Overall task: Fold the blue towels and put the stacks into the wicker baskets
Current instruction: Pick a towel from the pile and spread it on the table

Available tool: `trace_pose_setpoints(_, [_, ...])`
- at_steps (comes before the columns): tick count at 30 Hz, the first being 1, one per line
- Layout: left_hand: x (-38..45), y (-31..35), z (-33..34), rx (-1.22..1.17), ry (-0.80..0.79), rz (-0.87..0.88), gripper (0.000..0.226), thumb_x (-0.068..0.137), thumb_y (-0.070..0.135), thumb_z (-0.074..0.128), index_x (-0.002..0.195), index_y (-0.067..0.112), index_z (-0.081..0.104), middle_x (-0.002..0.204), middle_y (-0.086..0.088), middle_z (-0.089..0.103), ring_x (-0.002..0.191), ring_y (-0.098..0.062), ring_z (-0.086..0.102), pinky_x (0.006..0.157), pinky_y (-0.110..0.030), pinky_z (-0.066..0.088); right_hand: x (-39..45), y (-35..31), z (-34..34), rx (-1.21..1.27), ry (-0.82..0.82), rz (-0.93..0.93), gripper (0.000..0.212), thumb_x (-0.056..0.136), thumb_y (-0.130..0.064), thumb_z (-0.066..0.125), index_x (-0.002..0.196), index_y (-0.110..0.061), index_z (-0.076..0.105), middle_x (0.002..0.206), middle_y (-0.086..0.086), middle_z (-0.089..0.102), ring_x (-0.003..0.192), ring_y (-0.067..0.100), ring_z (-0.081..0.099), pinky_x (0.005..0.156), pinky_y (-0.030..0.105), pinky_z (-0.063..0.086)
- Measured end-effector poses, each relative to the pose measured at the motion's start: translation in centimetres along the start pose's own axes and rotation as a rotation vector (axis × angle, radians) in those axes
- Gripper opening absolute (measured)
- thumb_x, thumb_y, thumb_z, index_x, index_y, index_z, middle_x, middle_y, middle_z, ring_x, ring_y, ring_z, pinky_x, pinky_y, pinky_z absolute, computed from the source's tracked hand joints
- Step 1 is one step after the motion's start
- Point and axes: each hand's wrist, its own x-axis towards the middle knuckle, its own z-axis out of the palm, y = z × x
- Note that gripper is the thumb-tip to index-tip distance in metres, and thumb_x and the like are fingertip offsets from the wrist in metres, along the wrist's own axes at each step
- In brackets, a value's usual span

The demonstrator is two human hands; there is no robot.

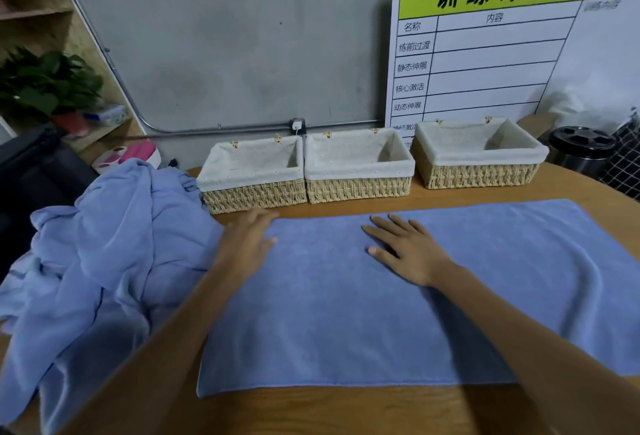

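Note:
A blue towel [346, 323] lies spread flat on the wooden table [346, 414], reaching past the right edge of view. My left hand [247, 244] rests flat on its far left corner, fingers together. My right hand [403, 249] presses palm-down on the towel's middle, fingers spread. A heap of crumpled blue towels [104, 251] sits at the left. Three wicker baskets with white cloth liners stand in a row along the table's far edge: left [252, 197], middle [358, 188], right [479, 175]. All three are empty.
A white board with a green header [491, 53] leans on the grey wall behind the baskets. A black metal bin [581, 150] stands at the far right. A plant [48, 84] and a pink object [128, 154] sit at the left, beyond the table.

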Motion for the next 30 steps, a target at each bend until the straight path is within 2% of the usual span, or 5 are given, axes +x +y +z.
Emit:
trace_pose_setpoints(4, [-1.3,2.3,3.2,0.026,-0.195,-0.091,0.099,0.075,0.077,-0.002,0.159,0.03,0.019,0.168,0.002,0.008,0.154,-0.022,0.009,0.122,-0.051,0.012,-0.3,-0.1,0.0,0.059,0.087,0.006,0.082,0.086,-0.079,0.001,0.153,-0.041,0.03,0.163,-0.015,0.018,0.152,0.014,0.012,0.122,0.042,0.009])
trace_pose_setpoints(14, [-1.9,2.4,2.6,0.076,-0.28,-0.137,0.13,0.049,0.097,-0.024,0.16,0.033,-0.002,0.167,0.001,-0.016,0.154,-0.022,-0.012,0.123,-0.053,-0.004,-3.4,3.3,-0.8,-0.014,-0.008,0.234,0.083,0.083,-0.077,0.002,0.157,-0.04,0.011,0.166,-0.013,0.002,0.154,0.017,-0.001,0.123,0.045,0.002])
trace_pose_setpoints(23, [-2.0,3.3,2.6,0.051,-0.078,-0.106,0.082,0.095,0.073,0.022,0.158,0.021,0.026,0.167,-0.006,0.014,0.153,-0.026,0.016,0.122,-0.052,0.013,-3.2,3.3,-0.6,0.005,0.1,0.211,0.058,0.1,-0.06,0.028,0.152,-0.035,0.034,0.163,-0.01,0.022,0.151,0.02,0.018,0.121,0.043,0.015])
trace_pose_setpoints(27, [-4.1,4.4,2.5,-0.087,0.194,0.085,0.063,0.094,0.056,0.031,0.12,0.014,0.07,0.125,0.0,0.067,0.109,-0.026,0.066,0.09,-0.037,0.052,-3.9,2.7,-0.7,-0.021,0.395,0.156,0.055,0.093,-0.05,0.027,0.107,-0.02,0.071,0.112,0.0,0.063,0.099,0.027,0.061,0.088,0.041,0.044])
trace_pose_setpoints(30, [-5.0,4.6,2.4,-0.127,0.097,0.044,0.074,0.087,0.066,0.03,0.13,0.018,0.066,0.139,0.005,0.061,0.125,-0.02,0.059,0.102,-0.037,0.047,-4.1,2.2,-0.7,-0.066,0.398,0.141,0.046,0.094,-0.043,0.033,0.099,-0.016,0.07,0.099,0.002,0.061,0.086,0.028,0.059,0.072,0.04,0.049])
